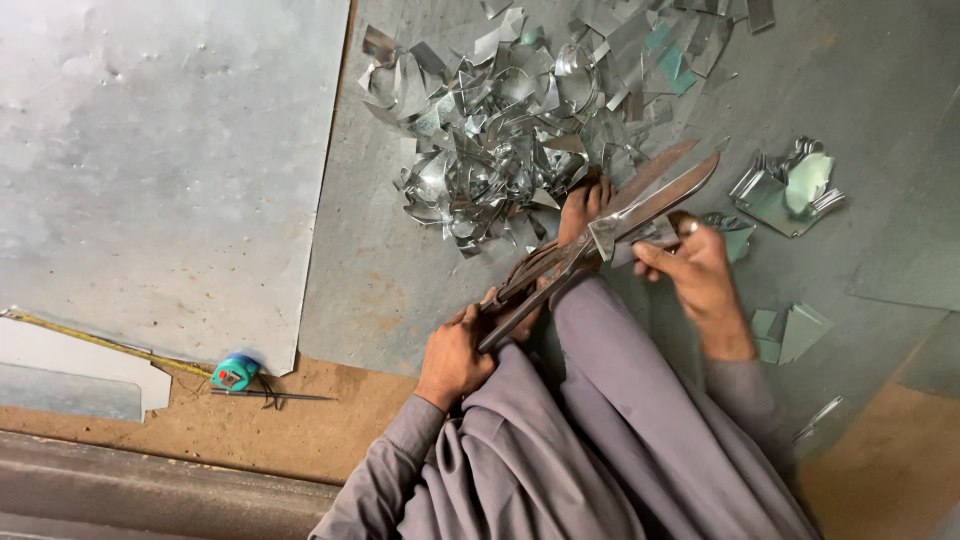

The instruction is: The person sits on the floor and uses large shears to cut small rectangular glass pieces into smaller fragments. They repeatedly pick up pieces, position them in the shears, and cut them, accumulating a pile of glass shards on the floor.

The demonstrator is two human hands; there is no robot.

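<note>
Two hands busy, left hand (455,355) fingers wrapped round shears (600,235) handles, right hand (695,270) fingers pinching metal piece (650,235) between blades

You see the floor (330,420) carrying a large metal sheet (160,170), shiny offcuts (500,120), and what looks like a tape measure (235,372).

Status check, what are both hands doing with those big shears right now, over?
Left hand shut on shears handles. Right hand pinching small metal piece at the blades. Scrap pile just ahead, bare foot beside it.
</note>
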